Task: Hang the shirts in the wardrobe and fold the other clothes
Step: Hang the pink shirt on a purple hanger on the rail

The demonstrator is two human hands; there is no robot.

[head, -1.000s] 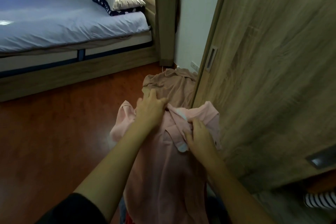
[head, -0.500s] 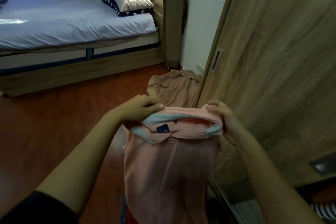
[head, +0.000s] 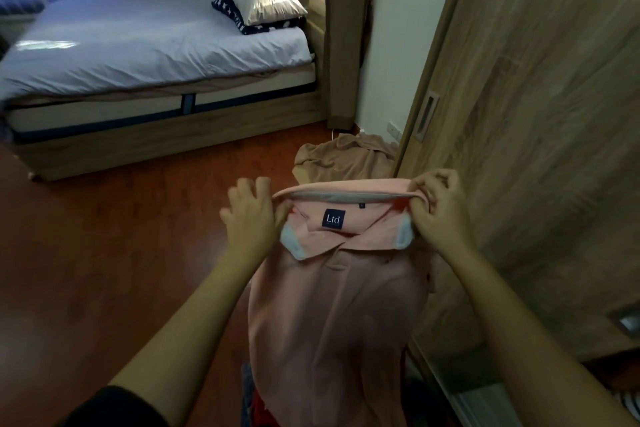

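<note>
Body in view is two arms. Left arm [head: 194, 319] comes in from 7 o'clock with a black sleeve [head: 114, 407] at the frame corner: plain dark fabric, curved hem, forearm bare below it. Right arm [head: 519, 322] comes in from 5 o'clock, bare from frame edge to wrist. Left hand [head: 249, 218] and right hand [head: 440, 215] are bare; left fingers are motion-blurred.

Both arms reach out in front, bare to the elbows (a black sleeve [head: 114, 407] shows on the left one). The left hand [head: 251, 218] is up with its back showing, fingers blurry, thumb at one end of the pink polo shirt [head: 332, 305] collar. The right hand [head: 440, 215] curls and pinches the other end.
</note>
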